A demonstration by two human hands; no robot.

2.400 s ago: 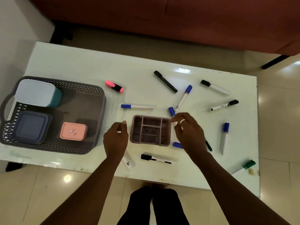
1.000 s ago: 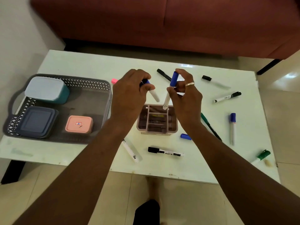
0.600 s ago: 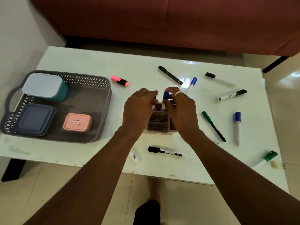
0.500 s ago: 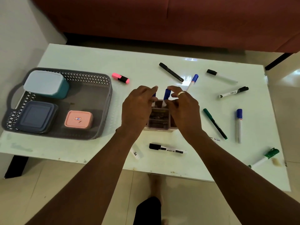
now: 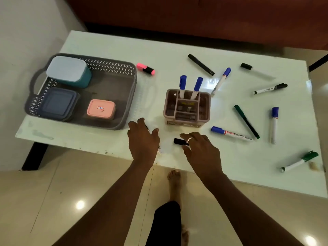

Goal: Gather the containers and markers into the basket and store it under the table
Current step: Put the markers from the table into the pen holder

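At the left of the white surface (image 5: 177,47) sits the grey basket (image 5: 110,66), holding a teal box (image 5: 68,71), a dark blue box (image 5: 56,103) and a pink box (image 5: 101,108). Just right of its near corner, my left grip (image 5: 142,141) hovers released, fingers loosely spread. It is over a marker (image 5: 147,128) that is almost wholly hidden. Only its tips show, so it seems to run from far-left to near-right beneath my palm.

Next comes my right grip (image 5: 202,151), also released. Forefinger and thumb are parted either side of a black-capped marker (image 5: 179,141). Its long axis runs left to right, cap pointing left toward my other grip, barrel hidden under my fingers. I judge the right grip the nearer, needing only to close across the barrel.

Beyond it stands the brown marker holder (image 5: 184,123), with two blue-capped markers (image 5: 182,85) upright inside.
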